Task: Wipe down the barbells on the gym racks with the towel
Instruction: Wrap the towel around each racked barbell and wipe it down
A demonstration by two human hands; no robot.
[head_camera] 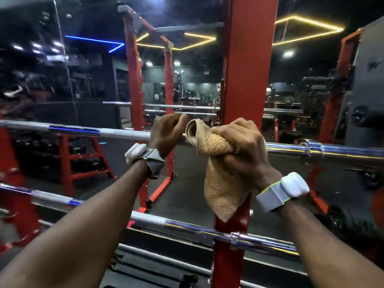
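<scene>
I'm wiping upper barbell point(124, 135), mid-step. Right grip point(245, 146) clenching bunched towel point(218, 183) onto bar by red upright point(247, 69). Left grip point(166, 132) curling at bar beside towel; can't tell if holding. Judging next: sliding towel along shaft, keeping pressure.

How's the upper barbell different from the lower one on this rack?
The upper barbell has the right hand gripping the towel on it; the lower barbell has no hand on it. The upper barbell sits higher on the rack than the lower barbell. Both are chrome, roughly level.
</scene>
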